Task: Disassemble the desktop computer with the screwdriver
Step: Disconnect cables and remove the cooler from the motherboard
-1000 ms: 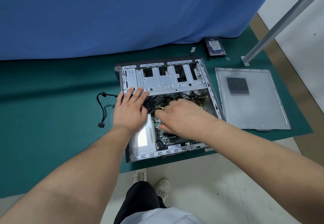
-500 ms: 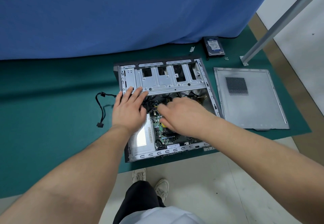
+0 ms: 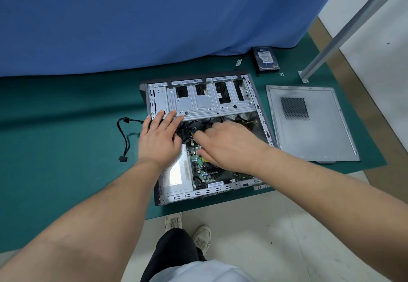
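The open computer case (image 3: 262,118) lies on its side on the green mat (image 3: 66,149), with its drive cage (image 3: 198,102) at the far end. The silver power supply (image 3: 178,174) and the green motherboard (image 3: 212,174) show inside. My left hand (image 3: 160,139) rests flat on the case's left side, straight fingers reaching the edge of the drive cage. My right hand (image 3: 227,144) is down over the motherboard among the black cables, fingers curled; what they hold is hidden. No screwdriver is visible.
The removed side panel (image 3: 309,136) lies right of the case. A hard drive (image 3: 266,60), small screws (image 3: 281,74) and a bracket (image 3: 238,62) lie near the blue curtain. A loose black cable (image 3: 123,140) lies left of the case. A metal post (image 3: 344,29) stands at the right.
My right hand has shifted slightly farther into the case, toward the cables under the drive cage. My left hand stays planted in the same place.
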A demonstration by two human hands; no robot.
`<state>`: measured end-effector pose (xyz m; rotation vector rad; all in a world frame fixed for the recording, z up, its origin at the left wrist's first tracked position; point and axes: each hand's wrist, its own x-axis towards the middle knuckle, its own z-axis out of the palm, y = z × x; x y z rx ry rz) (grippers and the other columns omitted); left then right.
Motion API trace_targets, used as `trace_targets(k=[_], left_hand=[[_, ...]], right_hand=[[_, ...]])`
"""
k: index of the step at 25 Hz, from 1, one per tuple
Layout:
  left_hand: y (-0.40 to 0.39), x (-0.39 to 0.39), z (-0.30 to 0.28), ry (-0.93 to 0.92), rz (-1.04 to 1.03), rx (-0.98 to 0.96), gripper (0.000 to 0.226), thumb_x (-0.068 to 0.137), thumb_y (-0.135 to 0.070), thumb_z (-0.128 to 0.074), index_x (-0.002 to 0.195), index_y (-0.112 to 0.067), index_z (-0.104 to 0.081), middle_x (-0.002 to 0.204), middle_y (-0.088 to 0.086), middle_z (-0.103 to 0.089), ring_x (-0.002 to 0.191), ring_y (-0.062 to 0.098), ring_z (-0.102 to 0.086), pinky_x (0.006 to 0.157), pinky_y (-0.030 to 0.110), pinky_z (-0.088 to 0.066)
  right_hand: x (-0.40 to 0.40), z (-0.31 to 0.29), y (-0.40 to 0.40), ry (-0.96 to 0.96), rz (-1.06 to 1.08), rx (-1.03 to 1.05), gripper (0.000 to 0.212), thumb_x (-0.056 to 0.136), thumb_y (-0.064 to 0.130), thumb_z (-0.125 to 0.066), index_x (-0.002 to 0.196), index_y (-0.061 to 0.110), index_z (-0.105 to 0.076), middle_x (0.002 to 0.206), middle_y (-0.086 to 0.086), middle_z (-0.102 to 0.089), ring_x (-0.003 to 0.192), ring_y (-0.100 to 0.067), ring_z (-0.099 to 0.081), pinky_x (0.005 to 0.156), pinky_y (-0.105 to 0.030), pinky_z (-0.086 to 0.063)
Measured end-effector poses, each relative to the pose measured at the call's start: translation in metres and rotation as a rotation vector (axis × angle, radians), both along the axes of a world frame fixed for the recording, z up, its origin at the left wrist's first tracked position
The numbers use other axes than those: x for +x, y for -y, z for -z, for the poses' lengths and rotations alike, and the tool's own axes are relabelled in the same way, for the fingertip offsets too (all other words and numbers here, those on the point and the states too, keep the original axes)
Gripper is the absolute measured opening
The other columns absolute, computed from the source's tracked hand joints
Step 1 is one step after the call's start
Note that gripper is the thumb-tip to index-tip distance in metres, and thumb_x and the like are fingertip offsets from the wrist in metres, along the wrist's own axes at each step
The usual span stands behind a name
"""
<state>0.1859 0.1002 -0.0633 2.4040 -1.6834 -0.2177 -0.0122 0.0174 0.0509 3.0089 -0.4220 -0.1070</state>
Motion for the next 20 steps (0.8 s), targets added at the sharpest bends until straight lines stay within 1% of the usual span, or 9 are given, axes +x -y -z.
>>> trace_targets(k=[3,5,7,9,12,14,15,17,20], left_hand=[[0.000,0.000,0.000,-0.005,0.000,-0.002,0.060,0.097,-0.034,-0.034,0.157,-0.040,-0.035,0.166,-0.014,-0.030,0.157,0.017,-0.015,0.129,0.044,-0.002],[0.000,0.000,0.000,0.001,-0.001,0.000,0.060,0.097,-0.035,-0.031,0.157,-0.040,-0.034,0.166,-0.014,-0.030,0.157,0.016,-0.015,0.129,0.044,-0.002],[0.000,-0.001,0.001,0.007,-0.002,0.002,0.061,0.096,-0.036,-0.031,0.157,-0.040,-0.033,0.166,-0.014,-0.030,0.157,0.016,-0.014,0.129,0.044,-0.002],[0.000,-0.001,0.002,0.008,-0.001,-0.003,0.060,0.097,-0.036,-0.031,0.157,-0.040,-0.034,0.166,-0.014,-0.031,0.157,0.016,-0.015,0.129,0.044,-0.002],[0.001,0.000,0.002,0.005,-0.001,-0.008,0.059,0.097,-0.035,-0.032,0.156,-0.040,-0.035,0.165,-0.014,-0.032,0.157,0.017,-0.016,0.129,0.043,-0.002],[0.001,0.000,0.002,0.012,0.002,-0.004,0.059,0.098,-0.035,-0.032,0.156,-0.040,-0.035,0.166,-0.013,-0.031,0.157,0.017,-0.016,0.129,0.044,-0.003],[0.001,0.000,0.002,0.014,0.004,0.001,0.059,0.098,-0.035,-0.032,0.157,-0.040,-0.034,0.166,-0.013,-0.031,0.157,0.017,-0.016,0.129,0.044,-0.003],[0.001,0.000,0.002,0.012,0.005,0.002,0.060,0.097,-0.036,-0.032,0.157,-0.040,-0.034,0.166,-0.013,-0.031,0.157,0.017,-0.016,0.129,0.045,-0.003],[0.001,0.000,0.002,0.012,0.006,0.002,0.059,0.098,-0.035,-0.033,0.157,-0.040,-0.035,0.166,-0.013,-0.031,0.157,0.017,-0.016,0.129,0.045,-0.003]], right_hand=[[-0.005,-0.008,0.014,-0.044,-0.236,0.140,0.028,0.097,0.044,-0.048,0.102,0.019,-0.060,0.087,0.002,-0.059,0.080,-0.018,-0.042,0.072,-0.039,-0.045],[-0.008,-0.005,0.008,-0.016,-0.064,0.116,0.040,0.099,0.055,-0.040,0.103,0.020,-0.058,0.074,0.002,-0.054,0.070,-0.020,-0.040,0.061,-0.036,-0.042],[-0.006,-0.001,-0.004,0.009,0.215,-0.017,0.057,0.101,0.069,-0.023,0.100,0.021,-0.054,0.053,0.005,-0.041,0.050,-0.023,-0.041,0.049,-0.027,-0.030],[0.000,0.005,-0.011,0.015,0.277,-0.083,0.055,0.103,0.066,-0.022,0.096,0.021,-0.052,0.048,0.006,-0.034,0.043,-0.024,-0.041,0.046,-0.024,-0.026],[0.000,0.005,-0.006,-0.019,-0.004,0.009,0.031,0.103,0.043,-0.037,0.103,0.016,-0.053,0.070,-0.001,-0.053,0.066,-0.027,-0.055,0.056,-0.037,-0.043],[-0.002,-0.001,0.003,-0.021,-0.120,0.037,0.026,0.095,0.037,-0.042,0.106,0.016,-0.053,0.084,-0.002,-0.054,0.079,-0.024,-0.048,0.069,-0.040,-0.043],[-0.003,-0.003,0.005,-0.023,-0.100,0.045,0.030,0.094,0.039,-0.041,0.110,0.018,-0.054,0.083,-0.001,-0.052,0.079,-0.023,-0.046,0.069,-0.039,-0.040],[-0.005,-0.003,0.002,-0.018,0.047,-0.004,0.042,0.100,0.051,-0.031,0.118,0.020,-0.054,0.068,0.004,-0.047,0.064,-0.023,-0.047,0.057,-0.033,-0.033],[-0.005,0.001,-0.004,0.014,0.220,-0.122,0.054,0.105,0.061,-0.027,0.103,0.016,-0.057,0.045,0.007,-0.026,0.037,-0.021,-0.030,0.047,-0.024,-0.019]])
